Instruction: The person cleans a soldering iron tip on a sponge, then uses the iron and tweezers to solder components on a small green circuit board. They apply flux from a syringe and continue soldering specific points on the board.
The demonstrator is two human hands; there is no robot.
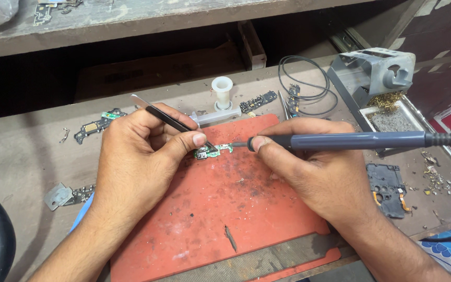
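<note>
Workbench (pixel 22 156) clutter surrounds the red mat (pixel 220 209). I judge soldering underway: my left hand (pixel 137 162) pinches black tweezers (pixel 168 119) on the small green circuit board (pixel 212 151) mid-mat; my right hand (pixel 309 167) grips the soldering iron (pixel 351 140), needing a steady tip.

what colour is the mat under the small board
Red-orange mat, scuffed and flecked with dark marks; the head view shows it, under the small green board.
</note>
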